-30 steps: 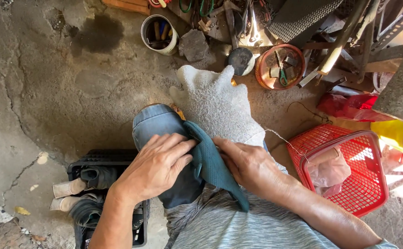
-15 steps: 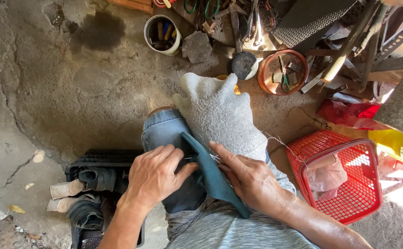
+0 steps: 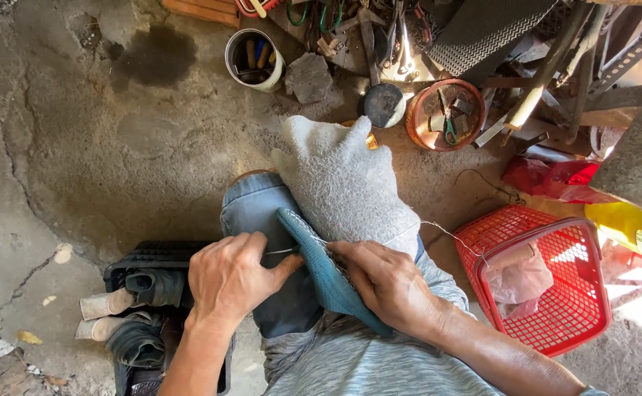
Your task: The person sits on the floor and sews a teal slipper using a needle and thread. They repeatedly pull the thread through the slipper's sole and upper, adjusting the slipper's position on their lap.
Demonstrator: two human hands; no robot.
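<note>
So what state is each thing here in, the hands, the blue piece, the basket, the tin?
left hand: fingers curled, pinching a needle at the blue piece's edge
right hand: pressing the blue piece down
blue piece: lying across the knee, edge up
thread: stretched towards the basket
grey towel: draped over the knee
red basket: upright, open, plastic bag inside
tin can: upright, open, tools inside
</note>
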